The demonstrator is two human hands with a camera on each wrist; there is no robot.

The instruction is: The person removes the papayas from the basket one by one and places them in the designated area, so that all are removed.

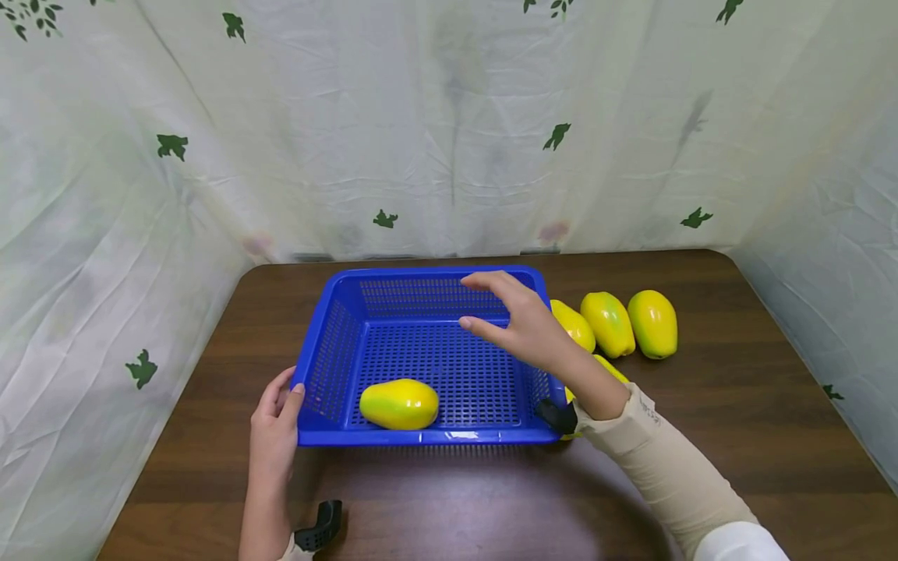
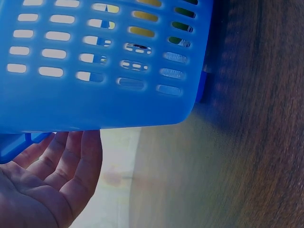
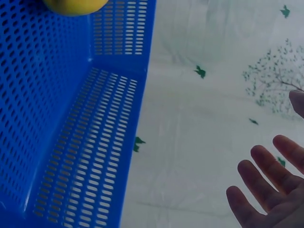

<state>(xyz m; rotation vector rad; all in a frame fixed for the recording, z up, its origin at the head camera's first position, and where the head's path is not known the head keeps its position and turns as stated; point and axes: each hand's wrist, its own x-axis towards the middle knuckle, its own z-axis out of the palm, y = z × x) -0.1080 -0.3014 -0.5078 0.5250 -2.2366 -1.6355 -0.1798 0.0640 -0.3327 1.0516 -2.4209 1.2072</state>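
Note:
A blue plastic basket (image 1: 449, 331) with slotted walls stands on the table. One glossy yellow-green fruit (image 1: 399, 404), shaped like a mango or papaya, lies on its side near the basket's front wall. At the left side, my left hand (image 1: 276, 421) grips the basket's rim, thumb on top; in the left wrist view the fingers (image 2: 88, 161) curl under the edge. My right hand (image 1: 526, 323) hovers over the basket's right part, thumb and fingers spread with nothing between them. The right wrist view shows those fingers (image 3: 268, 173) apart from the basket wall (image 3: 90, 152).
Several similar yellow fruits (image 1: 653, 325) lie on the brown wooden table (image 1: 730, 405) right of the basket, some partly hidden by the basket and right forearm. A white cloth (image 1: 421, 156) with green prints hangs behind and at both sides. Black wrist devices (image 1: 319, 526) sit at both wrists.

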